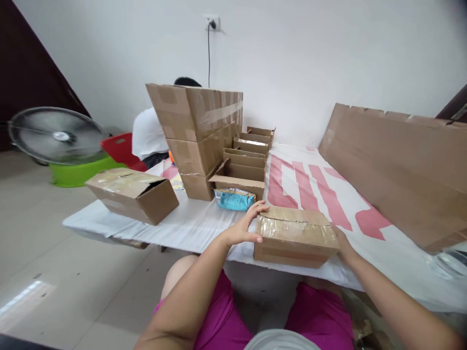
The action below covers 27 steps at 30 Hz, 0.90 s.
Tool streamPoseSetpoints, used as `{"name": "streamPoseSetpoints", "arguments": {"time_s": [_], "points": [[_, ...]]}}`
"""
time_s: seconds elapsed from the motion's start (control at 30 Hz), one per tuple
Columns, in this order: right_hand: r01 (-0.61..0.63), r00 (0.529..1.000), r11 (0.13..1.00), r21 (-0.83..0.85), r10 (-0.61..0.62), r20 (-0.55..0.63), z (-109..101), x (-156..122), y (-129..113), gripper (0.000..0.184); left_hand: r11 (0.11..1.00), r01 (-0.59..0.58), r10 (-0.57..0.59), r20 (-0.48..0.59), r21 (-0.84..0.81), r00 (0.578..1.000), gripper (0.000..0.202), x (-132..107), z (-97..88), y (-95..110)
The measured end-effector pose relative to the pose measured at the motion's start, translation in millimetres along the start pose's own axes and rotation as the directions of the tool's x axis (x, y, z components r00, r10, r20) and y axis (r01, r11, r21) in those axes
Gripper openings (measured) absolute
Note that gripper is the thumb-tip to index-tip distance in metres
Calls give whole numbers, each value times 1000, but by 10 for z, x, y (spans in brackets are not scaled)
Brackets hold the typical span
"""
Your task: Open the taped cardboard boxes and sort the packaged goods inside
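A small taped cardboard box [296, 236] lies closed on the near edge of the low white table [204, 221], right in front of me. My left hand [245, 226] grips its left end, fingers curled over the top corner and thumb against the side. My right hand [342, 243] is pressed against the box's right end, mostly hidden behind it. A blue packet [234, 199] lies just beyond the box.
A row of open small boxes [245, 167] runs back along the table beside a tall stack of taped cartons [202, 138]. An open box [133, 193] sits at the left edge. Flat cardboard [397, 167] leans at right. A person in white [148, 136] sits behind; fan [54, 133] on floor.
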State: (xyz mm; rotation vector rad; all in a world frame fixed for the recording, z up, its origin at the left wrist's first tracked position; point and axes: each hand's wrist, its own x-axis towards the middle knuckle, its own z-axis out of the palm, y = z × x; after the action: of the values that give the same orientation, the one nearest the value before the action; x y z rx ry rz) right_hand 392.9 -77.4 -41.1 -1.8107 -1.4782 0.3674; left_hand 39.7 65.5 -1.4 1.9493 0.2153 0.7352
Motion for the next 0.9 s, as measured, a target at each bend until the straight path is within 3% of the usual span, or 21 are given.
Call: {"name": "streamPoseSetpoints", "arguments": {"time_s": [0.1, 0.27, 0.4, 0.5, 0.53, 0.6, 0.67, 0.73, 0.83, 0.9], "points": [[-37, 999, 984, -175, 40, 14, -207, -89, 188, 28, 1000, -8, 8, 1, 6, 1000, 95, 12, -7, 21], [-86, 996, 917, -390, 88, -14, -441, -298, 437, 41, 1000, -4, 4, 11, 14, 1000, 91, 53, -21, -5], [-136, 991, 853, -503, 113, -76, -601, -168, 375, 46, 1000, 7, -7, -6, -14, 1000, 93, 79, -24, -33], [-122, 987, 842, -526, 46, -155, -748, 29, -4, 48, 1000, 6, -6, -18, -27, 1000, 97, 86, -17, -51], [-62, 987, 846, -530, -27, -158, -782, 79, -196, 47, 1000, 4, -5, -19, -29, 1000, 98, 86, -14, -58], [176, 965, 833, -524, -251, -74, -801, 132, -636, 45, 1000, 1, -2, -20, -30, 1000, 101, 82, -9, -76], [422, 894, 752, -507, -438, 94, -740, 133, -1080, 43, 999, -1, 1, -21, -34, 1000, 103, 73, -4, -93], [585, 807, 646, -490, -526, 271, -606, 115, -1451, 41, 999, -3, 2, -29, -39, 1000, 105, 64, -2, -105], [720, 687, 474, -507, -587, 428, -336, 109, -1798, 40, 999, -3, 1, -38, -40, 999, 106, 52, -2, -111], [750, 640, 376, -544, -617, 457, -169, 129, -1906, 41, 999, -9, 7, -38, -34, 999, 105, 47, -5, -110]]}}
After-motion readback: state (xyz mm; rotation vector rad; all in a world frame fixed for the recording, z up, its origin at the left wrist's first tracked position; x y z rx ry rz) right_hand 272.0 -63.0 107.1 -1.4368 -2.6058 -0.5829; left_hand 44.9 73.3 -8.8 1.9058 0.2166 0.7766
